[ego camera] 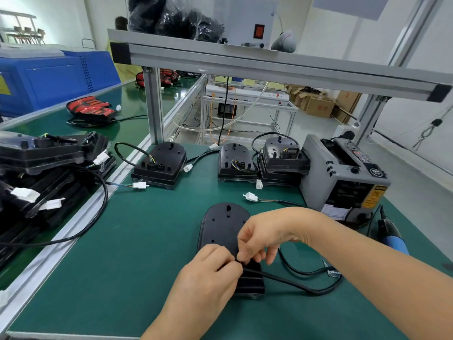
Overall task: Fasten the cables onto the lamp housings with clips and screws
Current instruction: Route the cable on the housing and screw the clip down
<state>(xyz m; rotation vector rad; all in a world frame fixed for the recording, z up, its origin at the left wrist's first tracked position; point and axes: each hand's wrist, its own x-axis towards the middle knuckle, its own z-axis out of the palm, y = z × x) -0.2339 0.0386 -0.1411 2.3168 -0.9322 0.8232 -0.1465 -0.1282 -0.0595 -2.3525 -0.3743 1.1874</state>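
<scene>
A stack of black lamp housings (49, 158) sits at the far left on the conveyor belt; further right, one housing (160, 165) stands alone on the green worktop (122, 253); near the front edge the left hand (210, 273) is curled, fingertips pinching the black cable (294, 283) where it meets the near end of the flat lamp housing (220, 224); the right hand (262, 234) lies just above it, fingers bent onto the same spot, what they grip hidden; the cable loops off rightward; a grey tape dispenser (343, 175) stands beyond.

cardboard box (320, 107): red print, unreadable | tape dispenser (343, 175): yellow warning label, illegible
</scene>
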